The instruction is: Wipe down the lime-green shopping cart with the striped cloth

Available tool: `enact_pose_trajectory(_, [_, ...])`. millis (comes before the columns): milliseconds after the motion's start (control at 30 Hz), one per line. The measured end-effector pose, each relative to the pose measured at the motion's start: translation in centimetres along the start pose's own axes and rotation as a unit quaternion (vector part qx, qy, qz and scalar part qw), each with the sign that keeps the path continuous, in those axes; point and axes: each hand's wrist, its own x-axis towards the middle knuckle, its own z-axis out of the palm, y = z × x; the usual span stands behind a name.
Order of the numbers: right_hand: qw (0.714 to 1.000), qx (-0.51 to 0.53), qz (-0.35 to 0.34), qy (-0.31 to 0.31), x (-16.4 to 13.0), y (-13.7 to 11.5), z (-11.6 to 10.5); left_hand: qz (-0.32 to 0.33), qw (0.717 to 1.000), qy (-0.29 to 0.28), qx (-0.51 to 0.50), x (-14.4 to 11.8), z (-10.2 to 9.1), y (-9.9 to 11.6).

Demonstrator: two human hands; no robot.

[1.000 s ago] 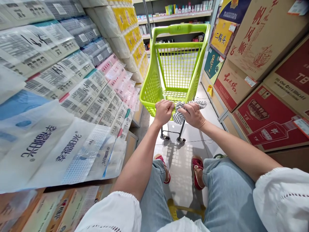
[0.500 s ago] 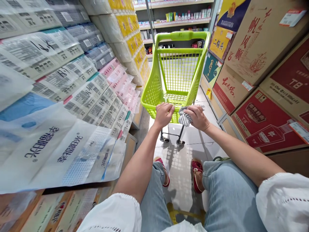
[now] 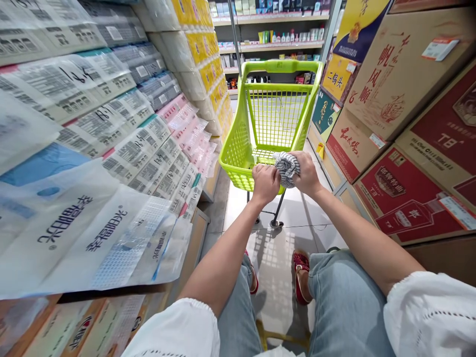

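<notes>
Since the earlier frame the striped cloth point(image 3: 286, 167) has been bunched into a ball. Right hand point(image 3: 307, 172) fingers clamp it; left hand point(image 3: 265, 181) fingers grip the green cart point(image 3: 273, 116) rim beside it. Tiled floor point(image 3: 277, 253); tissue packs point(image 3: 111, 148) left, cartons point(image 3: 401, 124) right.

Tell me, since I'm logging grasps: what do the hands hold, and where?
Right hand grips a bunched striped cloth around its middle; left hand grips the green cart at its near rim.
</notes>
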Motion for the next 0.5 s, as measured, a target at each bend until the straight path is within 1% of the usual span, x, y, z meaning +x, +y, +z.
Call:
enact_pose_trajectory(133, [1.000, -0.005, -0.009, -0.024, 0.2, 0.8, 0.2, 0.018, 0.999, 0.005, -0.026, -0.1, -0.3, -0.6])
enact_pose_trajectory(200, [1.000, -0.007, -0.006, -0.026, 0.5, 1.4, 0.1, 0.020, 0.999, 0.005, -0.036, -0.2, -0.7, -0.8])
enact_pose_trajectory(367, [0.999, -0.015, 0.042, 0.011, 1.3, 3.3, -0.2, 0.014, 0.998, -0.008, -0.054, -0.6, -1.7, -1.4])
enact_pose_trajectory(433, [0.998, -0.016, 0.059, 0.024, 1.4, 3.4, -0.1, 0.014, 0.998, -0.014, -0.063, -0.8, -2.0, -1.8])
enact_pose_trajectory(500, [0.998, -0.016, 0.062, 0.026, 1.4, 2.8, 0.0, 0.015, 0.997, -0.020, -0.073, -1.0, -2.4, -2.3])
